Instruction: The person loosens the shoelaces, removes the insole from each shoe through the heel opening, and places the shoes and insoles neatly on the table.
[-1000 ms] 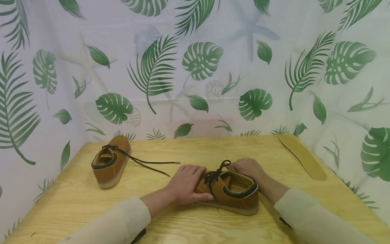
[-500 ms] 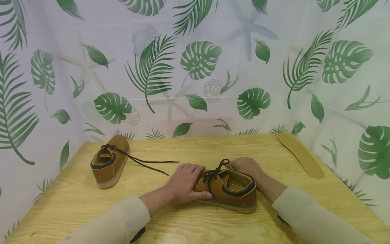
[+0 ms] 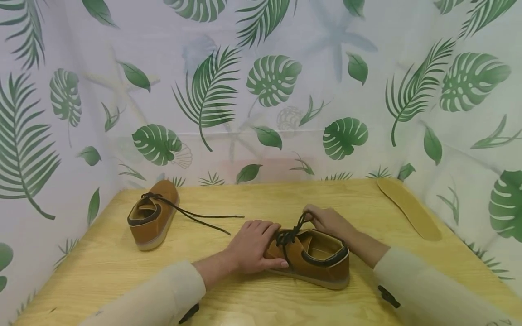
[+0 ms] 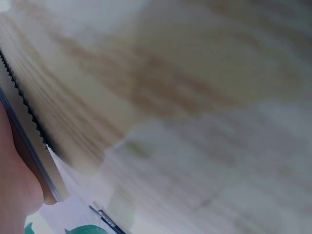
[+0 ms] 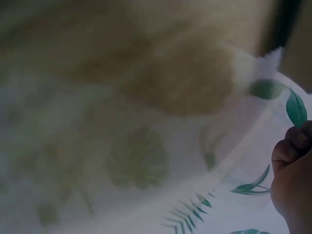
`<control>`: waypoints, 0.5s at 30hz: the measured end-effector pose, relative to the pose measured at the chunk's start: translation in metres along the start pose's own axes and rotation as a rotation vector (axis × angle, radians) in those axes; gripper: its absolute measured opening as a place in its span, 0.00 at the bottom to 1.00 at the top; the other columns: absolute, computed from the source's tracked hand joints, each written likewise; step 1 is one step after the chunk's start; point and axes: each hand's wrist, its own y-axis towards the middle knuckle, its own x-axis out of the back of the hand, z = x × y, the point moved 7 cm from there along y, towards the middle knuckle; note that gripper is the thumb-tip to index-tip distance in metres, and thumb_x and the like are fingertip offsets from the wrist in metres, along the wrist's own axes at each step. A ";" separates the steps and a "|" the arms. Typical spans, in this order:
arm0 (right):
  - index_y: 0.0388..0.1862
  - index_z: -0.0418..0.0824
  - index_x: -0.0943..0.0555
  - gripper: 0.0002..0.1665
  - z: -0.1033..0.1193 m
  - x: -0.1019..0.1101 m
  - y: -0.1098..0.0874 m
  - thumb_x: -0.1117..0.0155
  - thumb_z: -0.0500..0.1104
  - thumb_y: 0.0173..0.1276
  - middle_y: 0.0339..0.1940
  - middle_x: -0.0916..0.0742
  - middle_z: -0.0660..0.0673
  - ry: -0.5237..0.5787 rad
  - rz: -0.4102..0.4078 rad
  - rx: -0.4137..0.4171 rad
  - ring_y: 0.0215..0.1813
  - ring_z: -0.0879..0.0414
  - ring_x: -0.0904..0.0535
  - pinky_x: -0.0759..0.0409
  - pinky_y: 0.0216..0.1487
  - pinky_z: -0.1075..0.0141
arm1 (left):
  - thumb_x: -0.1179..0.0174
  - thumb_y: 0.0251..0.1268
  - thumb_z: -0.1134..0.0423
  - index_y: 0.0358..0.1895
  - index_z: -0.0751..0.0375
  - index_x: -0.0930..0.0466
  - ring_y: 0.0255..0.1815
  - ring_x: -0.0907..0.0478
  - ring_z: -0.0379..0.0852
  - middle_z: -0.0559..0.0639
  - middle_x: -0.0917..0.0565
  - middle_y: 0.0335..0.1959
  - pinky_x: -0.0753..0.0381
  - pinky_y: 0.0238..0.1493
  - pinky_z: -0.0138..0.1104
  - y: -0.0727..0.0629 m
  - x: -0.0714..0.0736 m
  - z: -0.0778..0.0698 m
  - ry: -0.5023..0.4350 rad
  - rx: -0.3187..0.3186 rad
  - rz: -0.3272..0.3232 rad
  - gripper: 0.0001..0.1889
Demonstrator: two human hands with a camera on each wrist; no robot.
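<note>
A brown low-cut shoe [image 3: 326, 273] with a dark padded collar lies sideways on the table, toe to the left. My left hand [image 3: 253, 248] grips its toe, thumb along the near side and fingers over the far side. Above the shoe's far side, my right hand [image 3: 328, 222] pinches the black shoelace [image 3: 301, 222], whose loop rises from the knotted lacing. In the left wrist view, the shoe's ridged sole [image 4: 29, 131] runs beside part of the left hand [image 4: 17, 185]. Curled fingers of the right hand [image 5: 297, 161] show at the right edge of its wrist view.
A matching brown shoe [image 3: 151, 233] stands at the back left, its loose laces [image 3: 204, 217] trailing right across the wooden table [image 3: 244, 303]. A tan insole [image 3: 409, 208] lies at the back right. Leaf-printed sheeting [image 3: 228, 154] encloses the back and sides.
My right hand has risen slightly and draws the lace up off the shoe, straighter than before. The left hand keeps its grip on the toe. The head view has shifted a little.
</note>
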 end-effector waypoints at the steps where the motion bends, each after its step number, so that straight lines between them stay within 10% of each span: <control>1: 0.39 0.41 0.26 0.05 0.000 0.003 0.001 0.48 0.33 0.76 0.29 0.14 0.44 0.049 -0.037 -0.008 0.26 0.55 0.20 0.21 0.31 0.62 | 0.52 0.62 0.23 0.76 0.54 0.39 0.70 0.32 0.49 0.49 0.28 0.69 0.35 0.71 0.47 -0.001 -0.001 -0.001 0.003 -0.004 -0.006 0.48; 6: 0.30 0.44 0.32 0.15 0.001 0.009 0.003 0.53 0.28 0.74 0.24 0.20 0.47 0.080 -0.147 -0.014 0.24 0.63 0.27 0.28 0.28 0.68 | 0.52 0.62 0.23 0.75 0.56 0.38 0.68 0.31 0.49 0.50 0.27 0.68 0.34 0.70 0.46 -0.002 0.001 -0.001 0.022 -0.019 -0.044 0.48; 10: 0.42 0.39 0.23 0.08 0.005 0.015 0.000 0.48 0.29 0.74 0.25 0.15 0.43 -0.012 -0.249 0.007 0.18 0.56 0.26 0.26 0.24 0.65 | 0.53 0.63 0.23 0.76 0.55 0.39 0.68 0.31 0.50 0.50 0.28 0.68 0.35 0.70 0.48 0.000 0.003 -0.001 0.018 -0.017 -0.043 0.48; 15: 0.53 0.42 0.23 0.10 0.003 0.006 -0.010 0.49 0.40 0.80 0.32 0.12 0.44 -0.104 -0.132 -0.011 0.27 0.53 0.17 0.18 0.32 0.62 | 0.51 0.62 0.24 0.76 0.54 0.39 0.69 0.32 0.49 0.49 0.28 0.68 0.36 0.71 0.48 0.002 0.001 -0.004 -0.008 -0.012 0.001 0.47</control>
